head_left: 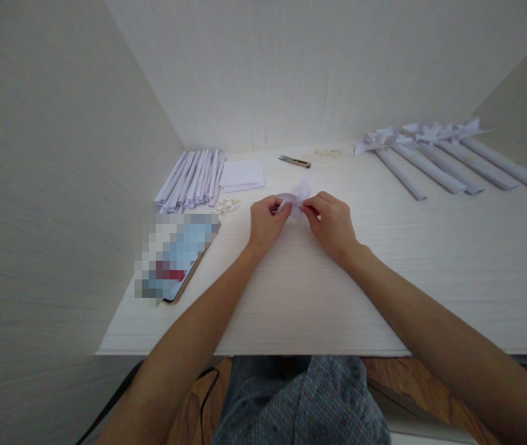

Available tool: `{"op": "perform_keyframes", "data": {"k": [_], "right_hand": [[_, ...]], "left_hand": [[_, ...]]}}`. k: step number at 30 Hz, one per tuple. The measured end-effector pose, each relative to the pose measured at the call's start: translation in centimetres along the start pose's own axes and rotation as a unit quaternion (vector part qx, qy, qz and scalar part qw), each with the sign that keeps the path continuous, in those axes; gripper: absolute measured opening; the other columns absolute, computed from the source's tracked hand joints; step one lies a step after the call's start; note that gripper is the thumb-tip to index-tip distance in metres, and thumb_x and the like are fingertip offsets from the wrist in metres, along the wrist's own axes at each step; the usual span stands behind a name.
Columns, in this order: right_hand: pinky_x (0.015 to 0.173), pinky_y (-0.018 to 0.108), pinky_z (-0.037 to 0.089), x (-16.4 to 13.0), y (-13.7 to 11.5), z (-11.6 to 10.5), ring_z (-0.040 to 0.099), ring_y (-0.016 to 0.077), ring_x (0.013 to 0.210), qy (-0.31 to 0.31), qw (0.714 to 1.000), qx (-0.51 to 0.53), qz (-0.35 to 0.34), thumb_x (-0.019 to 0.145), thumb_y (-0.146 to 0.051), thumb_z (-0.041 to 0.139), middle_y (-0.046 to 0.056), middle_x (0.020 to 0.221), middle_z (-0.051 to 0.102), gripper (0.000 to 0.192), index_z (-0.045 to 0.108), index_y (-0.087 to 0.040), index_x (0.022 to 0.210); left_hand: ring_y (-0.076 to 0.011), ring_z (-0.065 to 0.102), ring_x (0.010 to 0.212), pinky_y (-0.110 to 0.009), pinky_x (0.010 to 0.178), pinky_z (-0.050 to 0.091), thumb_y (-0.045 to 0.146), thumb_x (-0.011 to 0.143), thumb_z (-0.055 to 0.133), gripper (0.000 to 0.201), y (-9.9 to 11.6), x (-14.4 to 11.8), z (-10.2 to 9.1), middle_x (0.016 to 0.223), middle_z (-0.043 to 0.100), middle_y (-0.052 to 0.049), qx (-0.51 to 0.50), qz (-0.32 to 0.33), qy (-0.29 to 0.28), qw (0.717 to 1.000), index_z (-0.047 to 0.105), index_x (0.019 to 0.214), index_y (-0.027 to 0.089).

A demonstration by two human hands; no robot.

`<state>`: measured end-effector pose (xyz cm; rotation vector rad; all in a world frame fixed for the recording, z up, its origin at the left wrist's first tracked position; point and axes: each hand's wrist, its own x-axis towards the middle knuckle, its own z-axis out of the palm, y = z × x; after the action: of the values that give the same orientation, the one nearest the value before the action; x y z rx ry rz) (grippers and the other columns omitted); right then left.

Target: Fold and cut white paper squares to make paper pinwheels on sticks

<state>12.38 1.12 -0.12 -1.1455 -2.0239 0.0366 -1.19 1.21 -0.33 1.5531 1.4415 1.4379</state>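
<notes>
Head view. The left hand (pixel 267 221) and right hand (pixel 333 222) pinch a small piece of white paper (pixel 297 196) between them above the white table (pixel 384 272). Far left: a row of rolled paper tubes (pixel 192 179), a stack of paper sheets (pixel 242 175) and a phone (pixel 177 256). Far centre: a small tool (pixel 294 161). Far right: finished paper stems (pixel 449 162).

The worktop (pixel 407 278) is off-white with a fine, pale streaked grain, and the small folded paper piece (pixel 297 199) on it is pale lilac-white. The rolled paper tubes (pixel 192 179), the flat paper stack (pixel 242 175) and the tubes with star-shaped tops (pixel 440 162) are white. The trousers (pixel 300 402) show a blue-grey small check.
</notes>
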Motion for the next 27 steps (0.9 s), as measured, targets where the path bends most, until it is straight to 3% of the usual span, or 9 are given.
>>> {"op": "perform_keyframes", "data": {"k": [18, 27], "right_hand": [[0.060, 0.028, 0.039, -0.14, -0.29, 0.07, 0.050, 0.0146, 0.060, 0.002, 0.999, 0.042, 0.029, 0.079, -0.018, 0.049, 0.003, 0.065, 0.057, 0.018, 0.060, -0.017, 0.065], [0.060, 0.028, 0.039, -0.12, 0.03, 0.27, 0.051, 0.0141, 0.059, -0.001, 0.998, 0.046, 0.047, 0.077, -0.017, 0.050, 0.003, 0.064, 0.059, 0.017, 0.062, -0.017, 0.066]], "left_hand": [[-0.0089, 0.050, 0.054, -0.021, 0.054, 0.041, 0.027, 0.066, 0.059, 0.018, 0.46, -0.03, -0.04, 0.054, 0.056, 0.002, -0.018, -0.007, -0.012, 1.000, 0.056, 0.053, 0.015], [-0.0090, 0.053, 0.054, -0.021, 0.056, 0.044, 0.015, 0.063, 0.055, 0.009, 0.34, 0.03, 0.04, 0.054, 0.057, 0.003, -0.022, 0.009, -0.014, 1.000, 0.057, 0.054, 0.015]]}}
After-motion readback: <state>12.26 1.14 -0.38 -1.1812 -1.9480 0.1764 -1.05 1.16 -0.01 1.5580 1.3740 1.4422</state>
